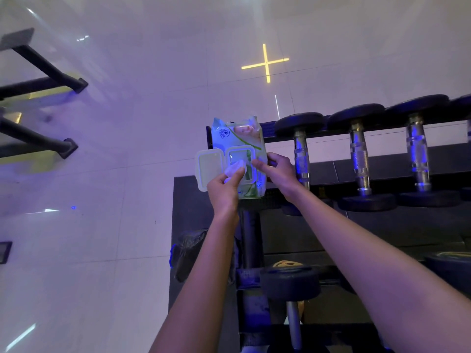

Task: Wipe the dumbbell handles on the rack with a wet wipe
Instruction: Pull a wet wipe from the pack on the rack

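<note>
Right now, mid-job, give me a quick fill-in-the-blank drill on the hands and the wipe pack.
1. The lid of the wipe pack is flipped ____.
2. The left hand pinches a ____ at the pack's opening.
3. The right hand holds the pack by its ____ edge.
4. The dumbbells on the rack lie to the pack's ____.

Missing words: open; wipe; right; right.

Wet wipe (235,170) poked from its open pack (237,138)
The green pack was at the rack's (390,161) left end, lid (209,167) flipped leftward; chrome dumbbell handles (301,159) lay in a row to its right
</note>
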